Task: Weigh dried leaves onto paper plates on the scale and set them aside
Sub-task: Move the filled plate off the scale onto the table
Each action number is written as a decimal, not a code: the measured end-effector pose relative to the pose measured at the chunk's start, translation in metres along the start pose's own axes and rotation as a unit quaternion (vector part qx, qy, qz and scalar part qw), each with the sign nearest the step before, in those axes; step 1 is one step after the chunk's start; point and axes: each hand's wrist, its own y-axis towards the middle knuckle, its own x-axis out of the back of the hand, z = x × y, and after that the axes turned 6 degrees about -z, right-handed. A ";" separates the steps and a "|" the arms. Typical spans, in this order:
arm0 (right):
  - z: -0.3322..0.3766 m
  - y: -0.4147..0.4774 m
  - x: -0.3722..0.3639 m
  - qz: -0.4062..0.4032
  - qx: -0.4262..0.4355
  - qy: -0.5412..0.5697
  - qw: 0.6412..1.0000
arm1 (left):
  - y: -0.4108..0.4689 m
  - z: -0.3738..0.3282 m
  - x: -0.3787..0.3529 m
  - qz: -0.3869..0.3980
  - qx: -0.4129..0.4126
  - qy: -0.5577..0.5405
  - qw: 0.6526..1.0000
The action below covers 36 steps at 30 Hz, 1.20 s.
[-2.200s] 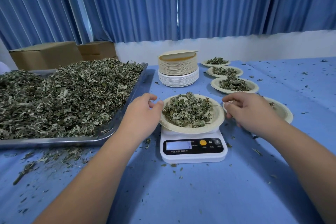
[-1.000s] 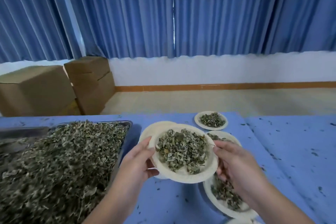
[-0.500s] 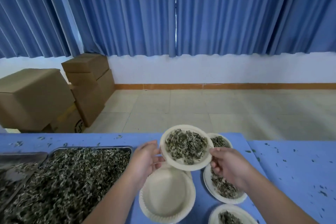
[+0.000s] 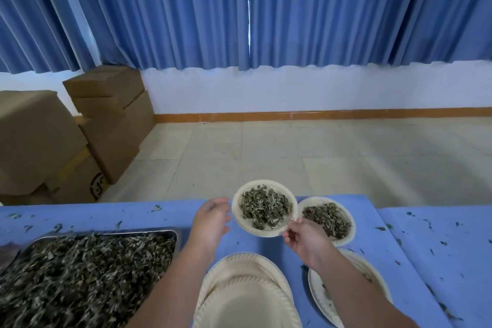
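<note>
A paper plate of dried leaves (image 4: 265,208) sits low at the far edge of the blue table (image 4: 399,247). My right hand (image 4: 303,241) pinches its near right rim. My left hand (image 4: 211,221) hovers just left of the plate with relaxed fingers, a small gap away from the rim. Behind my right hand lies another filled plate (image 4: 331,217), and a third plate (image 4: 354,290) is partly hidden under my right forearm. The stack of empty plates (image 4: 245,293) stands between my arms. The scale is out of view.
A metal tray heaped with dried leaves (image 4: 80,274) fills the left of the table. Loose leaf bits dot the cloth. Beyond the table's far edge lie tiled floor and stacked cardboard boxes (image 4: 53,141) on the left.
The filled plate came off the scale and travelled to the far edge of the table beside the other filled plates. My left hand has come off its rim; the right still holds it.
</note>
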 end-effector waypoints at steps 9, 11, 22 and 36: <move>-0.040 0.032 0.002 -0.072 -0.043 0.010 0.996 | 0.022 0.014 0.012 -0.026 -0.012 -0.019 0.999; -0.042 0.035 0.003 -0.088 -0.054 0.010 0.995 | 0.023 0.018 0.015 -0.025 -0.003 -0.016 1.000; -0.029 0.018 0.004 -0.079 -0.068 0.034 0.994 | 0.007 0.018 0.031 0.002 0.026 -0.022 0.999; -0.024 -0.075 0.024 -0.050 0.020 -0.034 0.998 | -0.081 0.041 0.097 -0.010 -0.033 -0.041 0.999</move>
